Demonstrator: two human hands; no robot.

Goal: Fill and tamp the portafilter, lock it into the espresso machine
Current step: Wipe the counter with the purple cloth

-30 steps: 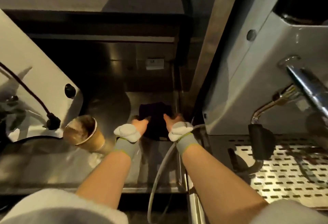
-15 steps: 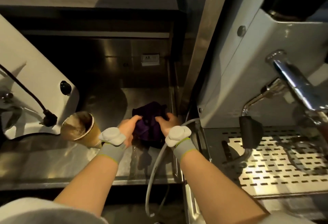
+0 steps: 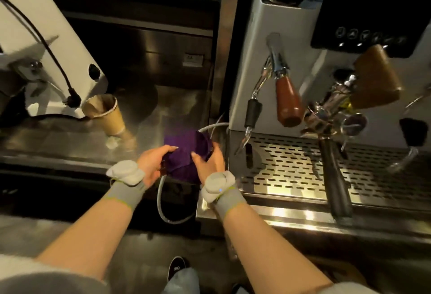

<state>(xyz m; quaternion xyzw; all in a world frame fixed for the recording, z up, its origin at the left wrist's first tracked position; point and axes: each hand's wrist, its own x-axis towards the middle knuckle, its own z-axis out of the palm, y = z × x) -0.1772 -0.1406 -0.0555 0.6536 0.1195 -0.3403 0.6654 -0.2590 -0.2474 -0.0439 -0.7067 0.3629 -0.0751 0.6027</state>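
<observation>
A purple cloth [image 3: 184,154] is bunched between both my hands over the front of the steel counter. My left hand [image 3: 152,162] grips its left side and my right hand [image 3: 208,162] grips its right side. To the right stands the espresso machine [image 3: 291,44]. A portafilter with a long black handle [image 3: 335,177] sits locked in the group head [image 3: 335,116], its handle reaching out over the drip tray [image 3: 291,170]. A brown wooden lever handle [image 3: 288,102] hangs left of the group head.
A white grinder [image 3: 46,44] with a black cable stands at the left. A brown paper cup [image 3: 105,114] leans beside it on the counter. A steam wand [image 3: 250,116] hangs over the drip tray's left end. A grey hose [image 3: 163,205] loops below the counter edge.
Both hands took hold of the purple cloth at the back of the counter and pulled it toward the front edge. The view swung right, bringing the group head and portafilter into sight.
</observation>
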